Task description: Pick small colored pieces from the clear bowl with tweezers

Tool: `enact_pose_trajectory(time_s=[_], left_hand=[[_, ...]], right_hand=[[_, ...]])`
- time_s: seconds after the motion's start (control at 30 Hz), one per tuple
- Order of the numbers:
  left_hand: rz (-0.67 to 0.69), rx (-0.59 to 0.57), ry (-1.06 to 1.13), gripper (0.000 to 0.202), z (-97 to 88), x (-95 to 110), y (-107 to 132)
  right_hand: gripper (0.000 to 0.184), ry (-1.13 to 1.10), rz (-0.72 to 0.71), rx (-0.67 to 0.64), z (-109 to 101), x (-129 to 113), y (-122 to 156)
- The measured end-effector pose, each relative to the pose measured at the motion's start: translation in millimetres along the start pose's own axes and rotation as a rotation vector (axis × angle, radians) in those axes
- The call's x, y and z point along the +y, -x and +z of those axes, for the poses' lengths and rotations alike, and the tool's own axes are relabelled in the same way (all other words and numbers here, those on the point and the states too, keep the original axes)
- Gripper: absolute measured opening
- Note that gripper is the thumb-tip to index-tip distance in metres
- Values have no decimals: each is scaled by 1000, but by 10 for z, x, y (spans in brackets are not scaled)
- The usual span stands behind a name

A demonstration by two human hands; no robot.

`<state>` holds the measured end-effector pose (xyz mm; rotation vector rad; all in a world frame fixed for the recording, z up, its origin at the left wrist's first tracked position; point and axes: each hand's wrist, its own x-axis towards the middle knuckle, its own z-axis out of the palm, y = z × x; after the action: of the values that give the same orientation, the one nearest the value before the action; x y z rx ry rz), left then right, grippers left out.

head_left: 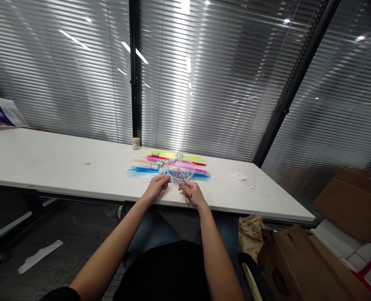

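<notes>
- The left hand point(156, 187) rests on the white worktop point(62, 163) near its front edge, fingers curled inward, the fingertips meeting the left side of a small clear bowl point(179, 171). Whether it pinches something small between thumb and fingers is too fine to tell.
- The right hand point(192, 193) lies just right of the left one, also by the front edge, closed round a pair of small scissors point(187, 184); a handle loop shows at the fingers and the blades point up toward the bowl.
- The clear bowl stands just beyond both hands, holding small coloured bits, red and blue among them.
- Behind and under the bowl lies a row of long thin coloured straws point(169, 166), yellow, red, pink, peach and blue, laid side by side parallel to the front edge, with small labelled bands round the bundles.
- A small round jar point(136, 143) with a pale lid stands at the back edge of the worktop, left of the straws.
- Toward the right end of the worktop lie a crumpled clear wrapper point(240, 176) and, just beside it, a clear plastic piece point(258, 190), well apart from the hands.
- Cardboard boxes point(313, 263) sit on the floor past the worktop's right end.
</notes>
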<state>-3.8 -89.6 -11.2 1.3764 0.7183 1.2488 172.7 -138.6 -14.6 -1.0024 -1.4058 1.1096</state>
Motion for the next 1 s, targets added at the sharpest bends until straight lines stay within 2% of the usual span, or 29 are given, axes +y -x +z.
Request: enact_pose_trajectory(time_s=[0.63, 0.73, 0.87, 1.0], left_hand=[[16, 34, 0, 41, -10, -53, -23], [11, 43, 27, 40, -7, -50, -23], [11, 53, 34, 39, 2, -32, -17], [20, 45, 26, 37, 15, -3, -3]], right_hand=[[44, 29, -18, 54, 33, -10, 2], [47, -20, 3, 67, 21, 1, -8], [49, -77, 25, 42, -1, 28, -22], [47, -38, 16, -4, -4, 34, -15]])
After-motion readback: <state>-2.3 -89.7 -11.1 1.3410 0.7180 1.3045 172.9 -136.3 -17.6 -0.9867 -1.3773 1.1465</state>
